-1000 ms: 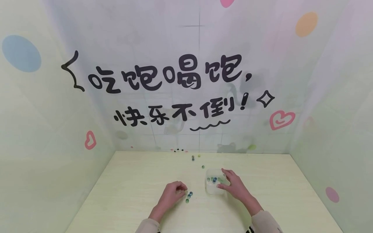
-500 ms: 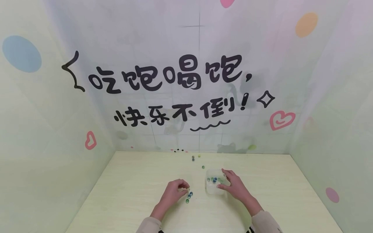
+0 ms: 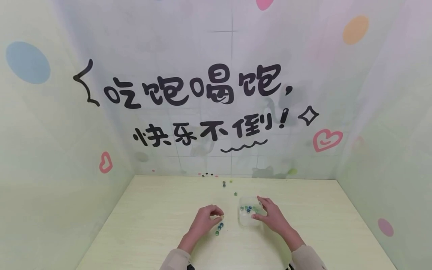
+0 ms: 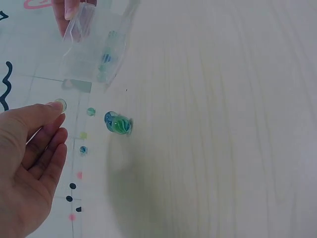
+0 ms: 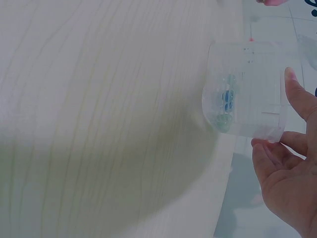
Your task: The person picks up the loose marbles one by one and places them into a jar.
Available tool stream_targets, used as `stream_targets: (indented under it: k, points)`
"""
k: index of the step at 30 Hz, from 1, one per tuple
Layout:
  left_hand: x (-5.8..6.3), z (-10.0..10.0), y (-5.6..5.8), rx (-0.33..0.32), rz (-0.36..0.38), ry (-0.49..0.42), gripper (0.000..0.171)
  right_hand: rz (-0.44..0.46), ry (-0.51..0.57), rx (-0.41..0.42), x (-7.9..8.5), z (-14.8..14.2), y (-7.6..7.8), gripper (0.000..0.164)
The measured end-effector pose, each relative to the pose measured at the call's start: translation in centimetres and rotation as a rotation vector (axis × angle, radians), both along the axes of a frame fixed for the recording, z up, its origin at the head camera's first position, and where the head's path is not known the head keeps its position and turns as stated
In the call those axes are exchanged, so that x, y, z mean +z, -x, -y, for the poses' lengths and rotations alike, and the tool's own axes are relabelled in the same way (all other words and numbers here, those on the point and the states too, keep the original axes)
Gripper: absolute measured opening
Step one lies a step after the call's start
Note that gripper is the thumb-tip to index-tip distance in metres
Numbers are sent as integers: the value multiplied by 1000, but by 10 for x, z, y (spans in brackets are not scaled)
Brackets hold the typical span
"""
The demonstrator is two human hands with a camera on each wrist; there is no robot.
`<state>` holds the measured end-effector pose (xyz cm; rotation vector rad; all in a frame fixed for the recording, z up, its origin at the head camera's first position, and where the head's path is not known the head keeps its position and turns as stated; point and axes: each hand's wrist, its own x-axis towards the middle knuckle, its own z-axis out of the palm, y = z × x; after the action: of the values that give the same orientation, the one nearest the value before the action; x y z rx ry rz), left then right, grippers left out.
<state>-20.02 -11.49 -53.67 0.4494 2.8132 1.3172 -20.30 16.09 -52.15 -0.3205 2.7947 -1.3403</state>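
Between thumb and fingers, my left hand (image 3: 206,222) pinches a clear greenish glass marble (image 4: 61,104). Just below it in the head view, a short row of blue and green marbles (image 3: 219,227) lies on the table. To the right stands a clear plastic container (image 3: 243,221), with several blue and green marbles (image 3: 249,209) at its bottom. My right hand (image 3: 276,219) grips this container at its right side, thumb on the near side and fingers around the far side, as the right wrist view shows.
Toward the back of the pale wooden table (image 3: 162,210) lie a green marble (image 3: 235,194), a dark pair of marbles (image 3: 224,184) and a yellowish marble (image 3: 231,181). A printed backdrop (image 3: 175,161) rises behind the table, with side walls left and right.
My left hand has lifted a marble from beside the row and moved slightly right and toward the back, nearer the container. The right hand and the container stay in place.
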Motion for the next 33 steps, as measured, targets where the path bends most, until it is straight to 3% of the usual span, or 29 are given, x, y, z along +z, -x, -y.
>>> stream_targets:
  k: [8,15,22,33]
  points:
    - [5,-8,3,-10,-19,7,12,-17,-3,13,0,-1,0,76]
    - [12,-14,4,-28,-24,6,10,-115,-12,48,1,-1,-3,74]
    - [17,-19,5,-43,-35,1,10,-26,1,21,3,-1,-2,76]
    - [22,-28,7,-46,-31,8,11,-18,-17,10,1,-1,1,75]
